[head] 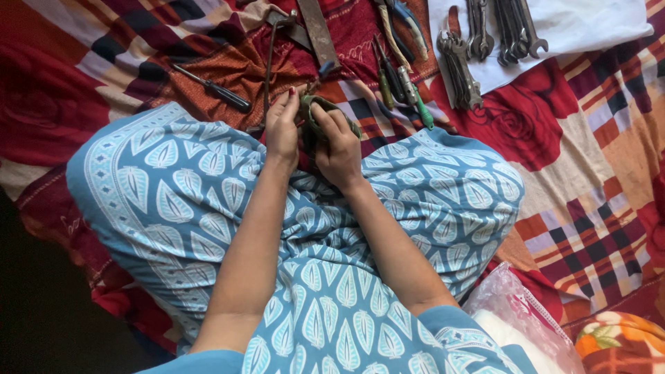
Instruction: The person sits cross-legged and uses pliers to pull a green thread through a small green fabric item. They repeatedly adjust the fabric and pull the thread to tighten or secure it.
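I sit cross-legged in blue leaf-patterned clothing [208,201] on a red patterned blanket [596,138]. My left hand [282,128] and my right hand [339,149] meet just past my knees. Both close around a dark green cloth [315,111] wrapped on a small tool that is mostly hidden; a bit of its metal shows above the cloth. A long thin metal rod [267,69] runs up from beside my left hand.
A black-handled screwdriver [211,88] lies to the left. Green-handled screwdrivers [409,93], pliers [405,21] and a flat metal bar [318,31] lie ahead. Several spanners [485,41] rest on white cloth [589,24] at top right. A plastic bag [516,318] sits bottom right.
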